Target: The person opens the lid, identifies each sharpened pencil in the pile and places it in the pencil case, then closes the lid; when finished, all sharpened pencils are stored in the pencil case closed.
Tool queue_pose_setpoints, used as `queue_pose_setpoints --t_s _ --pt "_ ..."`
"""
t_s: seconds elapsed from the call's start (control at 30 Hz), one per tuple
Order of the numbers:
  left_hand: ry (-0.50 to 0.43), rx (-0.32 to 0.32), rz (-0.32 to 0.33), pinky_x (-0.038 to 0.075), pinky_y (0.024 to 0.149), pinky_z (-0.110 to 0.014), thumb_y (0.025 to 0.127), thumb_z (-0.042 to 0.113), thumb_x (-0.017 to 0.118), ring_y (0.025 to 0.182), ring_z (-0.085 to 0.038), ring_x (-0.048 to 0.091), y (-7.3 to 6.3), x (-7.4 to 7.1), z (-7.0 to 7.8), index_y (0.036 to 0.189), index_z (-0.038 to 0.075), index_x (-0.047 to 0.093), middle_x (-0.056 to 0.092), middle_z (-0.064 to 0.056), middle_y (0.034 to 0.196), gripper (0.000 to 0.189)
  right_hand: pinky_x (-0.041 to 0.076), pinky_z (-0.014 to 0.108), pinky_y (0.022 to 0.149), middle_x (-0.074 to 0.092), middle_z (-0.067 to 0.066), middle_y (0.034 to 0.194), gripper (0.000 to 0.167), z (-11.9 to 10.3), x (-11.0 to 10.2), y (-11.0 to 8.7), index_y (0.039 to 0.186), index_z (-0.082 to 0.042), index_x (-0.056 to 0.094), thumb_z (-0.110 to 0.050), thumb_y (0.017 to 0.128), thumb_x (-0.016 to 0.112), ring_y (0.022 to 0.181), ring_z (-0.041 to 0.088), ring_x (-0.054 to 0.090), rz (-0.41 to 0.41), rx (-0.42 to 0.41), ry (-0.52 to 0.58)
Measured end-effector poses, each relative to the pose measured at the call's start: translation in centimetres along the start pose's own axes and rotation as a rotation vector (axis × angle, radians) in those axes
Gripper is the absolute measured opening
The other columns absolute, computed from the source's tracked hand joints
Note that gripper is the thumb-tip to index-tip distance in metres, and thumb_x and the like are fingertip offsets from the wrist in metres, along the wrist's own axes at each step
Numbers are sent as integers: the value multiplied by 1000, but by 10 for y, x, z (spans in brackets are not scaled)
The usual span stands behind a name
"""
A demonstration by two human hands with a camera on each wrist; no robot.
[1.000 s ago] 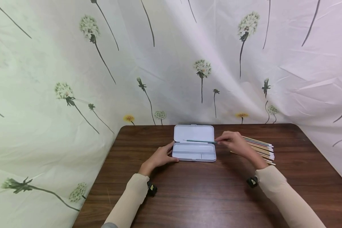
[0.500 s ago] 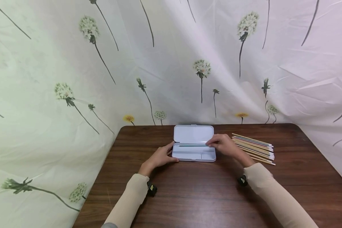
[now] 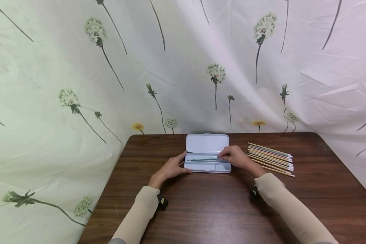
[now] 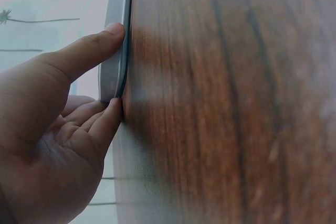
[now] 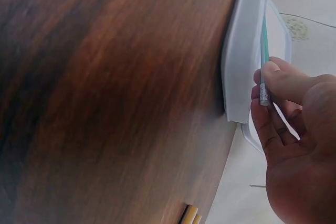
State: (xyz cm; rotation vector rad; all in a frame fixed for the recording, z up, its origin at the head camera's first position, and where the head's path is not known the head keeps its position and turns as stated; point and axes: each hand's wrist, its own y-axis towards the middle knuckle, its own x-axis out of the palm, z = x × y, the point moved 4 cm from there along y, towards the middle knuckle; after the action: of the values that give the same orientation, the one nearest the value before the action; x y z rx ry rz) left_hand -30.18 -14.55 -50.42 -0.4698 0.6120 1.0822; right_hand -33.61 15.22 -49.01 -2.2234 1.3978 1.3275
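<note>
Pencil status from my feed: right hand (image 3: 236, 158) pinches the teal pencil (image 3: 205, 159) by its eraser end, thumb and fingertips closed on it. Pencil lies lengthwise in the tray of the open white pencil case (image 3: 201, 167), roughly level; I can't tell whether it touches the tray floor. Right wrist view confirms the pinch at the metal ferrule (image 5: 264, 96), shaft running along the case edge.

Left hand (image 3: 170, 168) grips the case's left end, thumb on the rim, fingers curled against the side wall; left wrist view shows the thumb (image 4: 89, 51) pressed on the case edge. Case lid (image 3: 207, 142) stands open toward the back.

Loose row of pencils (image 3: 271, 157) lies on the wooden table (image 3: 219, 210) just right of the right hand. Flower-print sheet (image 3: 79, 84) hangs behind.
</note>
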Motion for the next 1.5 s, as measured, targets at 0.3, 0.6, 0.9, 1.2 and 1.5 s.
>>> queue_pose_setpoints --t_s 0.3,0.6,0.9,1.2,1.5 --pt "17 6 0 48 122 -45 91 28 88 150 -30 51 1 1 1 170 11 28 38 -16 171 100 65 42 83 82 3 98 13 -4 7 4 93 -10 85 2 92 79 94 20 75 -68 24 -103" --pt "-9 -8 -8 49 122 -44 91 26 88 150 -31 51 2 4 -1 170 12 27 35 -16 172 100 64 39 81 82 3 97 12 -6 8 5 91 -10 85 1 92 80 91 16 73 -109 33 -135" --pt "-3 -16 -4 48 122 -45 91 27 87 151 -30 50 0 3 0 170 12 27 35 -16 172 100 64 42 85 82 3 100 8 -6 0 4 96 -9 85 -4 94 80 94 18 74 -90 21 -125" --pt "-9 -16 -2 48 122 -45 91 24 88 150 -31 50 1 4 1 170 12 27 35 -16 172 101 61 32 76 82 4 100 10 -2 -36 -4 104 -7 85 -5 96 79 87 13 70 -5 42 -80" --pt "8 -2 -7 48 122 -45 91 24 88 151 -32 49 1 4 2 170 12 27 35 -17 172 101 58 26 71 83 2 100 11 -5 -82 -30 105 -12 86 -10 97 79 82 11 71 88 59 -75"
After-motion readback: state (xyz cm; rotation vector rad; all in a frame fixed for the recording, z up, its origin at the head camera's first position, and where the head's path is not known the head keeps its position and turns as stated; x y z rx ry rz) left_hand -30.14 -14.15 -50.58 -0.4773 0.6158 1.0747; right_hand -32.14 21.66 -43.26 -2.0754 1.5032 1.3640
